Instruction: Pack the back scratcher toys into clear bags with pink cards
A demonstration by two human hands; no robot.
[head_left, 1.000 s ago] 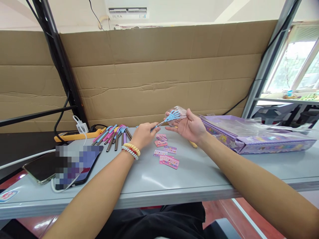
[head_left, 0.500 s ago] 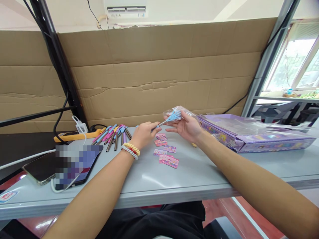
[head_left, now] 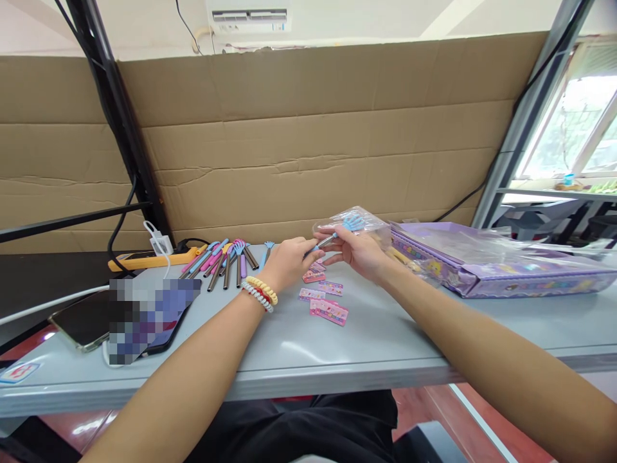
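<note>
A small telescopic back scratcher (head_left: 329, 240) with a light blue hand-shaped head and a metal rod is held across both hands above the table. My left hand (head_left: 290, 262), with beaded bracelets at the wrist, is closed round its handle end. My right hand (head_left: 359, 252) pinches the rod just below the blue head with thumb and forefinger, its other fingers loosely bent. Behind the head lies a clear plastic bag (head_left: 373, 222). Below the hands several small pink and purple printed cards (head_left: 330, 311) lie on the table. More back scratchers (head_left: 226, 263) are heaped left of my left hand.
A purple printed box (head_left: 501, 276) with clear plastic on it stands at the right of the grey table (head_left: 376, 354). On the left lie two phones (head_left: 89, 318), a white cable and a yellow-orange object (head_left: 159, 260). Cardboard (head_left: 328, 141) walls off the back.
My right hand has gone from open fingers beside the scratcher's head to a pinch on its rod. The view has shifted slightly, and a blue-headed scratcher beside my left hand shows more.
</note>
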